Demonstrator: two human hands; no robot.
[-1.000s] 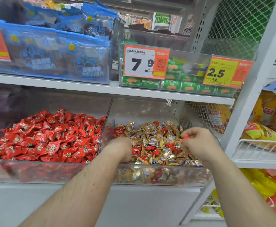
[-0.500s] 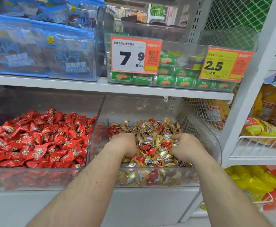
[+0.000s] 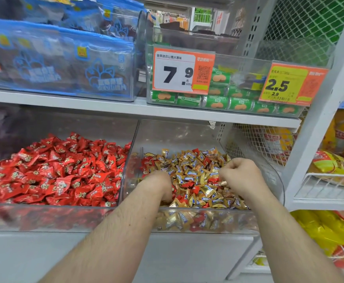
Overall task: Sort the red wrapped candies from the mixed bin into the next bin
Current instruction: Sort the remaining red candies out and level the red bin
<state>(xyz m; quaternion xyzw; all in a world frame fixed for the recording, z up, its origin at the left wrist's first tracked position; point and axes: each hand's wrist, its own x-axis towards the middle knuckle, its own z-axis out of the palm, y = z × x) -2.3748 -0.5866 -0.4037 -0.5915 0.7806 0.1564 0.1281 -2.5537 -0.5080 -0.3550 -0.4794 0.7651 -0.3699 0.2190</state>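
Since a moment ago the right hand (image 3: 240, 176) has stayed low on the candy pile in the mixed bin (image 3: 273, 193), its grip curled, though whether it grasps a candy cannot be told. The left hand (image 3: 159, 184) is buried fingers-down in the near left part of that bin (its grip hidden). Red wrapped candies (image 3: 189, 183) lie scattered among gold ones between both hands. Just left sits the next bin (image 3: 50, 215), heaped with red.
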